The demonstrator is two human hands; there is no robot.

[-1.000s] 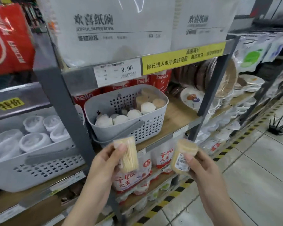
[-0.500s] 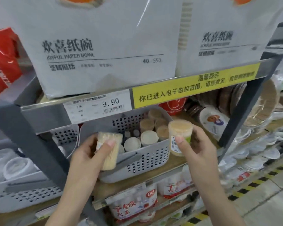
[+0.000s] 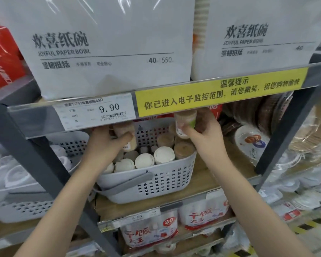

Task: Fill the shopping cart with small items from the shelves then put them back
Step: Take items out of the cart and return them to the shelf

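Left hand: your left hand (image 3: 102,143) grips a toothpick jar (image 3: 125,137) over the grey basket (image 3: 156,184)
Right hand: your right hand (image 3: 205,134) pinches a second jar (image 3: 184,125) above the basket's back corner

Left arm: bare forearm, rises from the lower left of the frame toward the centre, slanting up and right.
Left hand (image 3: 102,145): centre left of the frame, back of the hand toward the camera, fingers curled forward, thumb (image 3: 125,137) laid across to the right, closed in a grip on a small jar (image 3: 127,135).
Right arm: bare forearm, rises from the lower right of the frame, slanting up and left.
Right hand (image 3: 205,135): just right of centre, slightly higher than the left, back of the hand toward the camera, thumb (image 3: 188,130) pointing left, fingers wrapped round a second small jar (image 3: 184,123).
Spacing: hands apart, not touching.
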